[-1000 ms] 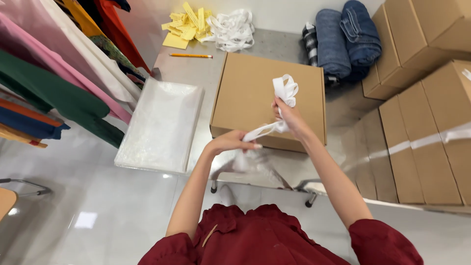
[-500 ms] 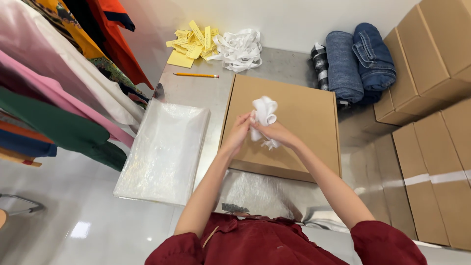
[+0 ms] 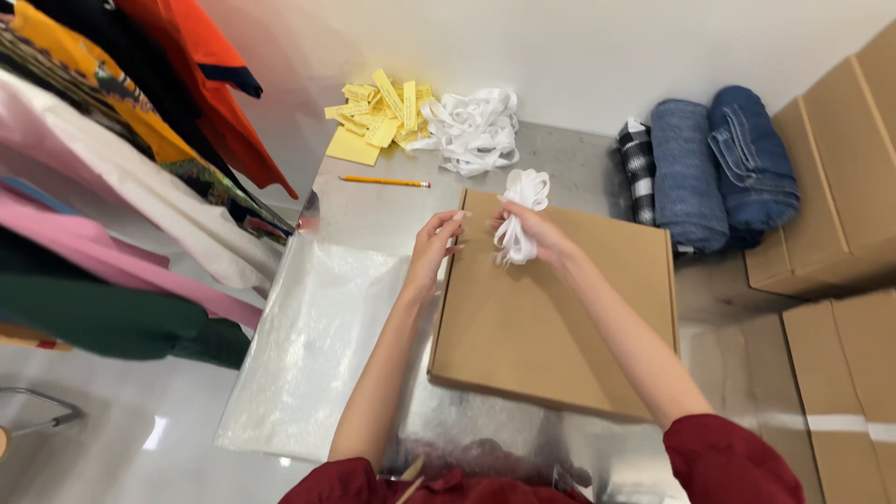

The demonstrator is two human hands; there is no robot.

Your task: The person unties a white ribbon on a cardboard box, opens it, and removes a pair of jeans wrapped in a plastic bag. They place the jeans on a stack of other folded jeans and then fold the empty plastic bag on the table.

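A steel table point(image 3: 560, 159) fills mid-frame. Over the box point(image 3: 560, 308), the right hand point(image 3: 541, 229) pinches a bundle of white tape point(image 3: 520, 215); the left hand point(image 3: 437, 241) hovers open beside it (better steadying the loose loops).

A clothing packing room: hanging garments point(image 3: 112, 187) on the left, stacked cardboard boxes point(image 3: 840, 233) on the right, rolled jeans point(image 3: 719, 163) and paper tags point(image 3: 378, 112) at the far end.

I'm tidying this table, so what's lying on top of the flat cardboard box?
Nothing rests on the flat cardboard box; the right hand holds a bundle of white ribbon above it. The box is closed, its contents hidden.
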